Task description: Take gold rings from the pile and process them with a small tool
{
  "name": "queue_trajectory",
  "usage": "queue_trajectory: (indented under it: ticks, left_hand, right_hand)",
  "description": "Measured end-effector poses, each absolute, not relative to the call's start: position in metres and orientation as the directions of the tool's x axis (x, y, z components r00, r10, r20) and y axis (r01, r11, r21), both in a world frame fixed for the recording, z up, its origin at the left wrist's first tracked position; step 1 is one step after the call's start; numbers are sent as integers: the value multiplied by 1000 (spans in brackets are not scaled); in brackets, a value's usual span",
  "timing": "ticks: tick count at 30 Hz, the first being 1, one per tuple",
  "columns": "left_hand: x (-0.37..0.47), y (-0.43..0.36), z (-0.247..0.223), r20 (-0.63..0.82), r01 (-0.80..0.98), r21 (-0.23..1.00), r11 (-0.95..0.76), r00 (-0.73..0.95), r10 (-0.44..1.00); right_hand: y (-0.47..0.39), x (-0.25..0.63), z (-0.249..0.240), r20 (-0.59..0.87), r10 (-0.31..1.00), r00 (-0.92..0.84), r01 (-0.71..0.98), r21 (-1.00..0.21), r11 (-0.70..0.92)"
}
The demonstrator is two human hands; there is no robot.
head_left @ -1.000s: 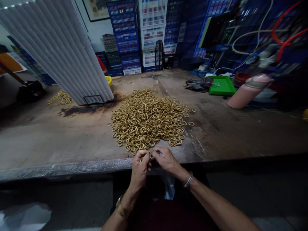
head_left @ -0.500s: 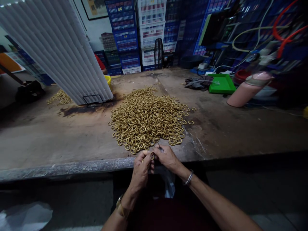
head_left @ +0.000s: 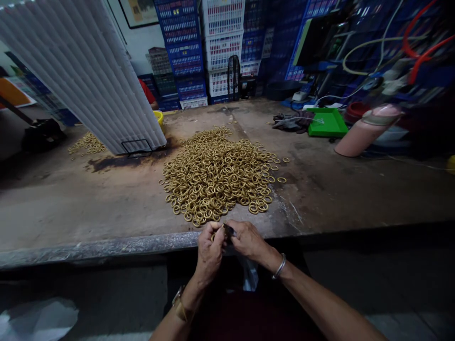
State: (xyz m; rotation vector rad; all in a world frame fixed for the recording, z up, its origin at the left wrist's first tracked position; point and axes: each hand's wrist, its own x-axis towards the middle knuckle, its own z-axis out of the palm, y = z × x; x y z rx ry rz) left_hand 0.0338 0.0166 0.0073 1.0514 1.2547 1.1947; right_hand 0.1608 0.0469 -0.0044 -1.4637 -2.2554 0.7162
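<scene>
My left hand (head_left: 210, 248) is closed around a brass-coloured ring (head_left: 213, 236), just over the front edge of the table. Fingers of my right hand (head_left: 248, 240) grip a small dark tool (head_left: 229, 230), perhaps a blade or scraper; its exact kind is too small to tell. Its tip meets the ring at my left fingertips. Directly beyond both hands spreads a large heap of brass-coloured rings (head_left: 216, 175), with several loose ones along its right side.
A ribbed pale panel (head_left: 88, 76) leans in a black wire stand (head_left: 137, 148) at left, beside a smaller ring pile (head_left: 87, 143). A green tray (head_left: 327, 122) and a pink bottle (head_left: 366, 132) stand at right. Stacked crates (head_left: 223, 47) line the back.
My right hand has turned slightly, and the dark tool now shows more clearly against the ring in my left hand. The ring heap looks the same.
</scene>
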Motion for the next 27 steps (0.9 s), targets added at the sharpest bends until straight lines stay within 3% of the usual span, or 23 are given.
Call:
queue_trajectory:
  ticks: [4,7,10,13,18,24,27]
  left_hand:
    - [33,1,14,-235,-90,967,240,63,970]
    - [32,-13,5,-345,-35,933,359,208,915]
    - [29,-23,-21,-388,97,922,376,260,884]
    - [25,-28,-53,-290,232,942,244,192,937]
    - [22,-30,-83,-279,316,918,238,91,956]
    - [32,-23,-71,-219,417,901,117,206,954]
    - [37,-19,-48,-210,312,940,138,209,955]
  right_hand:
    - [58,167,-5,-21,955,-297,863,-435,259]
    - [65,168,-6,26,978,-207,897,-395,200]
    - [72,162,-6,101,986,-135,904,-395,164]
    - [76,152,-5,137,983,-122,900,-401,168]
    - [79,141,-1,92,988,-127,915,-374,153]
    - [78,143,-4,67,983,-169,919,-349,182]
    - [81,148,-8,116,973,-202,883,-407,232]
